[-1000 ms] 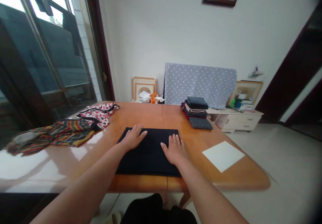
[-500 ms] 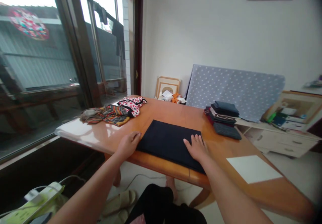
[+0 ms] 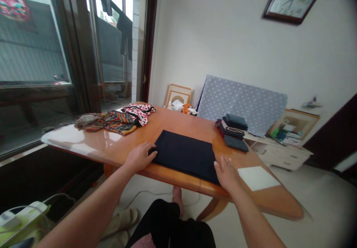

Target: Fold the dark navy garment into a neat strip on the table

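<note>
A dark navy folded cloth [image 3: 185, 157], probably a garment, lies flat near the front edge of the wooden table [image 3: 181, 123]. At its left edge is my left hand [image 3: 141, 156], with fingers bent and thumb apart, the tips touching or just beside the fabric. My right hand [image 3: 228, 173] rests along the right edge, fingers stretched and the thumb on the cloth's border. Neither hand grips anything. To the right of my right hand lies a pale rectangular sheet [image 3: 258, 178].
A stack of folded clothes [image 3: 232, 127] stands at the table's right side. Rumpled patterned clothes [image 3: 119, 121] lie at the far left. Behind the table, a polka-dot cloth [image 3: 240, 101] covers something beside a white cabinet [image 3: 279, 157]. A power strip [image 3: 25, 216] is at lower left.
My right hand has slid off the cloth's top to its right edge. The left hand has opened from a closed shape. The view has turned to the right.
</note>
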A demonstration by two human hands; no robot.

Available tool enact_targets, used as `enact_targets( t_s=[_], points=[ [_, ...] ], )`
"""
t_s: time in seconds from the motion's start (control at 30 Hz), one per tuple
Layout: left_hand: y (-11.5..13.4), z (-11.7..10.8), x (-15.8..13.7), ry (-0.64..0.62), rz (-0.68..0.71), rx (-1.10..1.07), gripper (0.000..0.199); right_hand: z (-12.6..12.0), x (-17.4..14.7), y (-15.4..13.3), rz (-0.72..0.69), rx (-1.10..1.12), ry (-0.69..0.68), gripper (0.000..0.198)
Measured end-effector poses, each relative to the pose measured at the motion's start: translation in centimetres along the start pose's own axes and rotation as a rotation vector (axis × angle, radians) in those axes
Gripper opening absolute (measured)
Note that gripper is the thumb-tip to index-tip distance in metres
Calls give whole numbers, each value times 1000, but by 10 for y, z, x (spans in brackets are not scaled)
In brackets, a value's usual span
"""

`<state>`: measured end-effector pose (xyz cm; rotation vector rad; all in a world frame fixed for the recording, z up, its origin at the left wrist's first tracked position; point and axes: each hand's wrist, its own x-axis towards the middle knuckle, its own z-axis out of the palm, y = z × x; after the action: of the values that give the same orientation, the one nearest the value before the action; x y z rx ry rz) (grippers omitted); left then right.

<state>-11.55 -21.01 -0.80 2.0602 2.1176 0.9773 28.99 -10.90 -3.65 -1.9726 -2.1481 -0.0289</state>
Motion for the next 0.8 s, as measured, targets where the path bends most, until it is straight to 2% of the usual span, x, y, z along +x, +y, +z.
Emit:
enact_targets(
  t_s=[0.13, 0.3, 0.47, 0.6, 0.8],
  points=[
    [1, 1, 1, -26, 49, 54, 38, 6, -14, 7, 23, -53, -21, 69],
    [2, 2, 4, -53, -9, 63, 43, 3, -19, 3, 34, -6, -32, 64],
    [-2, 4, 7, -36, 32, 65, 42, 0, -24, 6, -17, 118, 131, 58],
    [-8, 6, 7, 31, 65, 74, 42, 4, -26, 14, -25, 270, 283, 50],
    [-11, 7, 5, 87, 57, 71, 39, 6, -28, 22, -7, 385, 376, 41]
  ],
)
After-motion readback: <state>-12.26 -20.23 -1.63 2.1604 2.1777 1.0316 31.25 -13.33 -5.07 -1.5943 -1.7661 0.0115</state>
